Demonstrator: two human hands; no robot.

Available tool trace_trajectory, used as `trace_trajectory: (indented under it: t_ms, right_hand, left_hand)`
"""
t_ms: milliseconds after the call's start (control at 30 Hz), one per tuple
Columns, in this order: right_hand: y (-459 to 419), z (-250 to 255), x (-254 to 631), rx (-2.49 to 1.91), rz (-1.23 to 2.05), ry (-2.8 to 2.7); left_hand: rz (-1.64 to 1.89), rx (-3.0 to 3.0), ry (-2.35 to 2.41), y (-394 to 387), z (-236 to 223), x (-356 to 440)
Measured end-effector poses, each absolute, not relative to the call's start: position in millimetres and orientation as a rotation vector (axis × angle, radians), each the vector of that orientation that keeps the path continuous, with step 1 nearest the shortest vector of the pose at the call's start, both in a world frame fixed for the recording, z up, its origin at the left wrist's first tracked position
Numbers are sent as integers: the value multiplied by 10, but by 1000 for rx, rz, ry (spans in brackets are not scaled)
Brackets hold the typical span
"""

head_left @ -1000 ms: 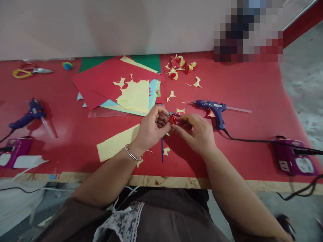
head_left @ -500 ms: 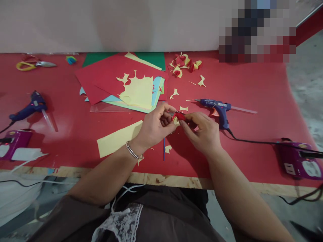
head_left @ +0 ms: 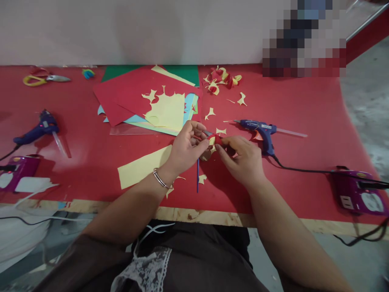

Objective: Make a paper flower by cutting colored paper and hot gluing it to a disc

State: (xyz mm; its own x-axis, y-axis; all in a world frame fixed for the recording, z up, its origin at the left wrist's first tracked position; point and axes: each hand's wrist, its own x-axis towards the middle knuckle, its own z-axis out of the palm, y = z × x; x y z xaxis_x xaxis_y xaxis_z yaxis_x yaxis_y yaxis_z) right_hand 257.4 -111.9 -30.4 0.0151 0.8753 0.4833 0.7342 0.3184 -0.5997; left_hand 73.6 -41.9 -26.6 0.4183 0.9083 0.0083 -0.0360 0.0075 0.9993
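Observation:
In front of me, over the table's middle, a small curled red-and-yellow paper piece [head_left: 217,140] is held between my two hands. My left hand [head_left: 190,146] is closed, its thumb and fingertips pinching the piece's left side. A thin grey metal tip [head_left: 208,132] shows at those fingers; the rest of that tool is hidden. My right hand [head_left: 243,156] pinches the piece's right side between thumb and index finger. Under the hands stands a thin blue stick [head_left: 197,176], with a yellow paper scrap [head_left: 202,179] beside it. A yellow paper strip [head_left: 142,168] lies left of my left wrist.
Stacked coloured sheets [head_left: 127,93] lie behind my hands, cut red and yellow paper pieces [head_left: 221,77] to their right. Blue glue guns rest at right [head_left: 263,129] and left [head_left: 38,127], cabled beside purple power boxes [head_left: 358,190]. Yellow-handled scissors [head_left: 45,79] lie far left.
My left fingers have shifted slightly up and opened a little around the paper piece, showing more of its yellow side. The grey tip shows more clearly. The view has moved slightly.

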Motion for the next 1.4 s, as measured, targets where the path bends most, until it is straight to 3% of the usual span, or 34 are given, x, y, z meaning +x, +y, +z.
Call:
trace_trajectory:
  t_ms: [1067,1400]
  right_hand:
    - [-1130,-383,2559,-1519,158,-1883]
    - [-1143,-258,2632,-1613,135,-1645]
  left_hand:
    - [848,1552,866,-523,-236,726]
    - [915,1706,1125,-87,-275,395]
